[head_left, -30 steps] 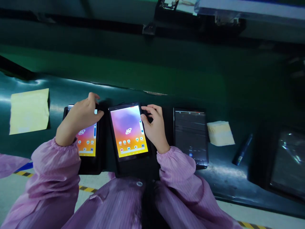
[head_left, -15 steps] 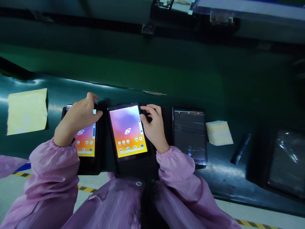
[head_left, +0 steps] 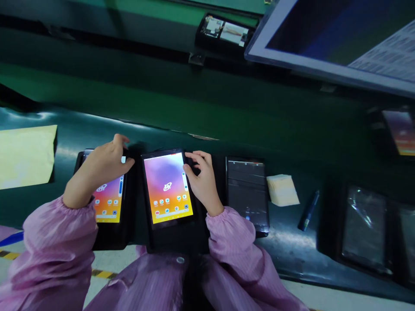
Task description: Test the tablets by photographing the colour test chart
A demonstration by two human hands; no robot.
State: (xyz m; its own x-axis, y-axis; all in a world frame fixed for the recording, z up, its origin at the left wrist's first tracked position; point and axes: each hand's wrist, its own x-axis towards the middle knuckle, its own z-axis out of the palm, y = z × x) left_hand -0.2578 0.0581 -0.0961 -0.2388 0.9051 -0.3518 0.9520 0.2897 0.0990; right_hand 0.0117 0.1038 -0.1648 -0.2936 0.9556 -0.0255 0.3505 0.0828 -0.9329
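Observation:
My left hand [head_left: 102, 166] arches over the upper part of the left tablet [head_left: 112, 203], its thumb and curled fingers at the tablet's right edge. That screen is lit with app icons, partly hidden by the hand. The middle tablet [head_left: 168, 185] lies face up, lit with the same home screen and a white logo. My right hand [head_left: 202, 179] grips this tablet's upper right edge, thumb by the screen border and fingers bent at the side. A slider bar shows near the right border of both lit screens. How firmly either hand presses is hard to see.
To the right lie a dark-screened tablet [head_left: 246, 194], a folded pale cloth [head_left: 282, 190], a dark blue pen [head_left: 309, 210] and another dark tablet [head_left: 365, 229]. A yellow cloth [head_left: 26, 157] is at the left. Above are a monitor [head_left: 330, 39] and an opened device [head_left: 225, 32].
The view has shifted right and up, bringing more of the monitor and the right side into sight. Both hands keep their places on the tablets.

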